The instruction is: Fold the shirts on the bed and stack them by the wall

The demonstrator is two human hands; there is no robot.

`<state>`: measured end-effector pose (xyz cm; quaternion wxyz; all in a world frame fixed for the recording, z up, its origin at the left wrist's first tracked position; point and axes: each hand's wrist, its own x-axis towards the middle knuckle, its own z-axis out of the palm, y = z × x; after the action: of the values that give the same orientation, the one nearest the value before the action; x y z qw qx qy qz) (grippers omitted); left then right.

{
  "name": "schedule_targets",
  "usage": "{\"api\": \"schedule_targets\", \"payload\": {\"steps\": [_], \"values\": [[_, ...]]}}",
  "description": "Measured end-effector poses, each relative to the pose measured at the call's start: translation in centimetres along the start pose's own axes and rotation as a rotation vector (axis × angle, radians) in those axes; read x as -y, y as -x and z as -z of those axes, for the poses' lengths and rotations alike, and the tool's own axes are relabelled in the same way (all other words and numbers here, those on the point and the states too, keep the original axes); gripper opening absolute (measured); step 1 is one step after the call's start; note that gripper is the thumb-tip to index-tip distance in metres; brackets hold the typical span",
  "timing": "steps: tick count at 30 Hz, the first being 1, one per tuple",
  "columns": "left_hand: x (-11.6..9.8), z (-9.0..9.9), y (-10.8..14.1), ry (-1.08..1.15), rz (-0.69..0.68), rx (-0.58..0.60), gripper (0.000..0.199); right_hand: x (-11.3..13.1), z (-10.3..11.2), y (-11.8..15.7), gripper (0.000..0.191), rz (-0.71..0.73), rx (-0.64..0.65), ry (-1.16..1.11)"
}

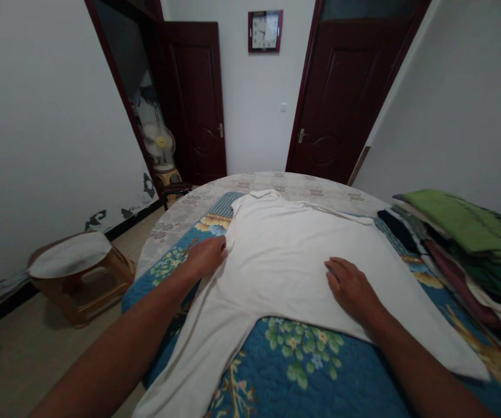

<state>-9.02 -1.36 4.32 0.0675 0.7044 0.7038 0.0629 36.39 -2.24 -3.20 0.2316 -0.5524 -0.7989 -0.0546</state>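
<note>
A white long-sleeved garment [285,249] lies spread out on a blue floral quilted cloth [306,354]. One sleeve runs toward the near left edge, and another part reaches to the lower right. At the garment's left edge, my left hand [210,255] is closed with its fingers pinching the fabric. My right hand [346,284] rests palm down on the middle of the garment, its fingers extended and slightly apart, gripping nothing.
A stack of folded clothes [468,232], green on top, stands at the right on the round table [167,223]. A wooden stool [71,255] is on the floor at the left. A fan [158,142] stands by the doorway.
</note>
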Motion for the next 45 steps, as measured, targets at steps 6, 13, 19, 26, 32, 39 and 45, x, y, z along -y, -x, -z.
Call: {"api": "schedule_targets", "payload": {"steps": [6, 13, 19, 26, 32, 39, 45], "values": [[4.5, 1.0, -0.8, 0.248, 0.3, -0.069, 0.011, 0.0, 0.1, 0.0, 0.044, 0.029, 0.003, 0.01], [6.4, 1.4, -0.1, 0.467, 0.415, -0.021, 0.042, -0.1, 0.1, 0.0, 0.043, 0.039, -0.013, -0.003], [4.9, 0.5, -0.4, 0.074, 0.249, -0.066, 0.051, -0.2, -0.3, 0.1, 0.042, 0.021, -0.024, 0.012], [6.0, 0.7, 0.1, 0.041, 0.316, -0.115, 0.027, -0.5, -1.3, 0.1, 0.039, 0.021, -0.075, -0.018], [5.1, 1.6, 1.3, -0.184, 0.317, -0.088, 0.038, -0.1, -1.8, 0.0, 0.038, 0.004, -0.132, -0.021], [-2.3, 3.4, -1.4, 0.098, -0.294, -0.074, 0.044, 0.6, -1.9, 0.0, 0.044, -0.029, -0.073, 0.044], [-10.7, -0.7, -3.8, 0.131, -0.595, 0.084, 0.065, 2.6, 0.1, -1.8, 0.049, -0.024, 0.055, 0.066]]}}
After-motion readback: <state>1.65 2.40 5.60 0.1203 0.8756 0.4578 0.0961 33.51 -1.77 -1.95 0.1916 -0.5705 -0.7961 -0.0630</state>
